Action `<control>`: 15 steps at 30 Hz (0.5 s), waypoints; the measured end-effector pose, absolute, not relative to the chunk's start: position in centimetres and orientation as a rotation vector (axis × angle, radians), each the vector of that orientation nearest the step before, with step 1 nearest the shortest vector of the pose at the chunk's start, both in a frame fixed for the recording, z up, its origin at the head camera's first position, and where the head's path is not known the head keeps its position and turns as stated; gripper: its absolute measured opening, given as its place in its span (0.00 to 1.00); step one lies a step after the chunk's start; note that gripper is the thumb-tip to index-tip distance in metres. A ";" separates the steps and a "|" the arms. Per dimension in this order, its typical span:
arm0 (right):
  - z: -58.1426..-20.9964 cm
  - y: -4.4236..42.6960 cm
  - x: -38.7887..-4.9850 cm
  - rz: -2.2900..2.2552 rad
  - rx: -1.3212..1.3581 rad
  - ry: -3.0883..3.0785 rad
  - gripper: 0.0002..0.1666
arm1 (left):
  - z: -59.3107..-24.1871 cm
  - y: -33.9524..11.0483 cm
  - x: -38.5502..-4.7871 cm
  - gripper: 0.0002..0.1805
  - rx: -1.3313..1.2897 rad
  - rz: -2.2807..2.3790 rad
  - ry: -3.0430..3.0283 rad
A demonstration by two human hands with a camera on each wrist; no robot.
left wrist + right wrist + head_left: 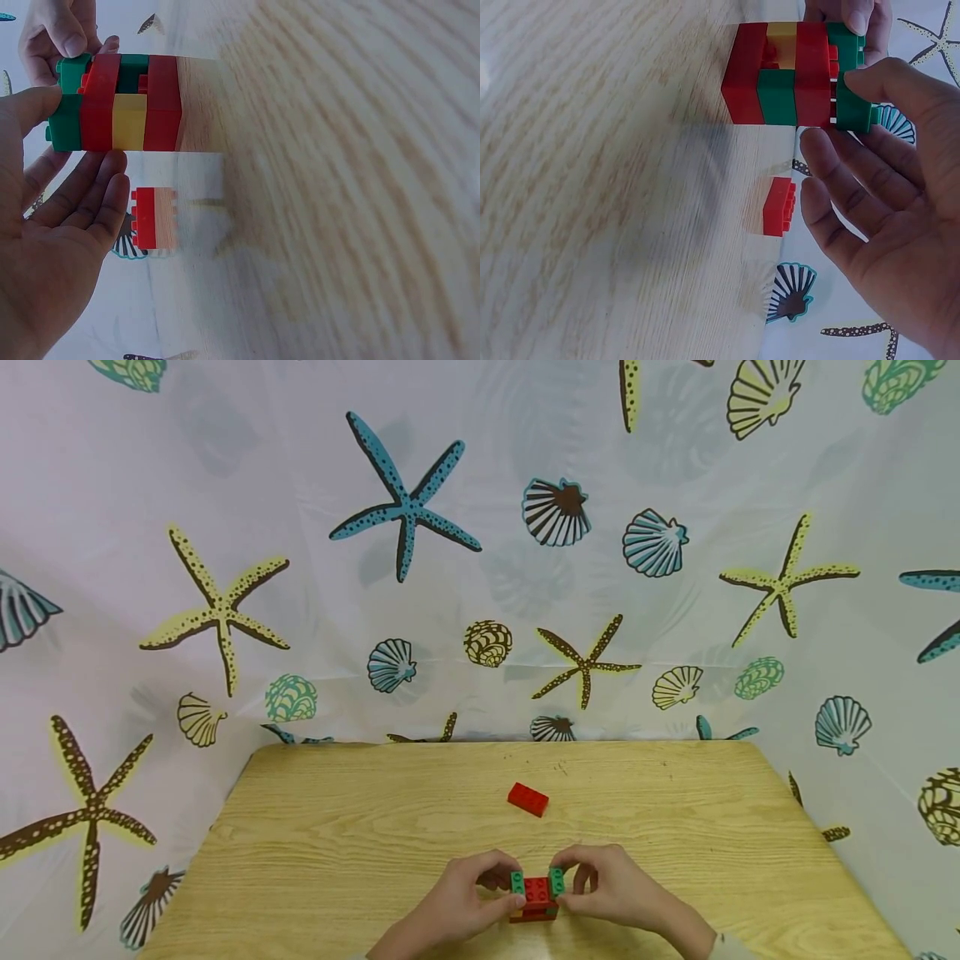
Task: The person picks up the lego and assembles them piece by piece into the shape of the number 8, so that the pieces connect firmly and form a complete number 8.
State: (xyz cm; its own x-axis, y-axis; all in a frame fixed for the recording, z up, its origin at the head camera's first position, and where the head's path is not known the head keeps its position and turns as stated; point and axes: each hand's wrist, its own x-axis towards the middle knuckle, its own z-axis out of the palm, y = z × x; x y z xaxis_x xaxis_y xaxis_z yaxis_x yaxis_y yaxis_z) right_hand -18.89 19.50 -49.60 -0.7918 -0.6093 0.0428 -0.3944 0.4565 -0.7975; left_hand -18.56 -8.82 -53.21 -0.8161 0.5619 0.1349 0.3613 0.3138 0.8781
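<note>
A small stack of toy building bricks stands on the table near its front edge. Its bottom is a red brick (pixel 742 79); above that come a yellow brick (pixel 129 122) and a lower green brick (pixel 777 97), side by side with a gap between, under an upper red brick (pixel 537 890). My left hand (pixel 467 895) pinches the left green brick (pixel 517 882), which sits flush on top. On the other end, my right hand (pixel 617 885) pinches the right green brick (pixel 557 882) between thumb and finger. Red studs show in a narrow gap beneath that brick in the right wrist view.
A loose red brick (pixel 528 799) lies farther back on the wooden table (pixel 360 827), beyond the stack. White cloth (pixel 465 602) printed with starfish and shells hangs behind the table and along both sides.
</note>
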 end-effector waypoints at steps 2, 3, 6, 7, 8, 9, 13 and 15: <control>-49.6 19.4 -18.9 -1.242 -0.871 2.459 0.19 | -53.2 -8.8 -18.5 0.21 0.847 1.511 2.382; -49.5 19.4 -18.9 -1.242 -0.874 2.459 0.19 | -53.2 -8.8 -18.5 0.21 0.846 1.511 2.383; -49.5 19.4 -18.9 -1.248 -0.878 2.453 0.18 | -53.2 -8.8 -18.5 0.21 0.841 1.511 2.382; -49.5 19.3 -18.9 -1.249 -0.878 2.452 0.18 | -53.2 -8.8 -18.5 0.21 0.841 1.511 2.382; -49.5 19.3 -18.9 -1.250 -0.875 2.451 0.18 | -53.2 -8.8 -18.5 0.21 0.841 1.511 2.381; -49.5 19.3 -18.9 -1.251 -0.871 2.451 0.18 | -53.1 -8.8 -18.5 0.21 0.841 1.512 2.379; -49.5 19.3 -18.8 -1.253 -0.856 2.448 0.18 | -53.1 -8.8 -18.4 0.21 0.842 1.516 2.380; -49.5 19.3 -18.9 -1.256 -0.854 2.451 0.18 | -53.1 -8.8 -18.4 0.21 0.844 1.517 2.383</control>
